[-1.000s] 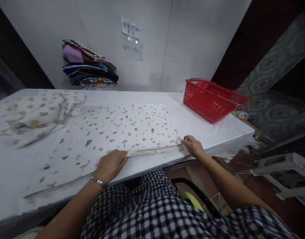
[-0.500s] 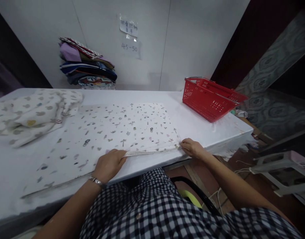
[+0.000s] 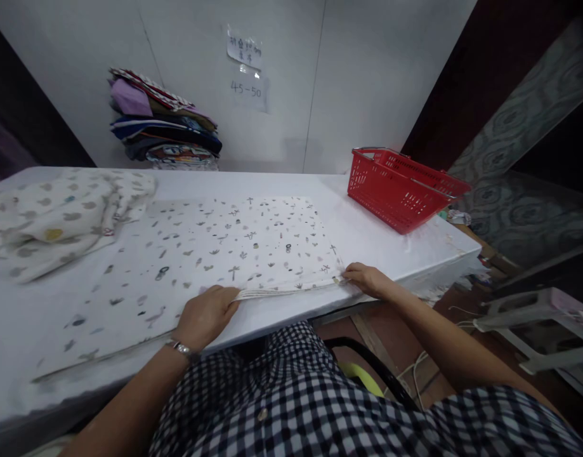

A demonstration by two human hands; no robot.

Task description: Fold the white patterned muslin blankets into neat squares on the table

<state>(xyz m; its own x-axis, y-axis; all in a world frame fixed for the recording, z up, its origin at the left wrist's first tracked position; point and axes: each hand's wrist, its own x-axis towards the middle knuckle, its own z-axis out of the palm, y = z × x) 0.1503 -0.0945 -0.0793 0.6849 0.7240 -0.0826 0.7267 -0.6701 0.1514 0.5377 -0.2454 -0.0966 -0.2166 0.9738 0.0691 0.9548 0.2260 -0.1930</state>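
A white printed cloth (image 3: pixel 215 254) with small plants, birds and other motifs lies flat in layers on the table. Its near edge shows several stacked folds. My left hand (image 3: pixel 208 314) grips that edge near its middle, fingers curled over the layers. At the near right corner, my right hand (image 3: pixel 365 279) pinches the same cloth between thumb and fingers. Both hands rest close to the table's front edge. The undersides of the layers are hidden.
A crumpled cream printed cloth (image 3: pixel 72 216) lies at the left. Folded fabrics (image 3: pixel 165 127) are stacked at the back by the wall. A red basket (image 3: pixel 400 190) stands on the right of the white-covered table (image 3: pixel 291 184). A plastic stool (image 3: pixel 533 324) is on the floor at right.
Hardly anything differs. The whole view has shifted slightly; both hands keep their hold on the cloth's near edge.
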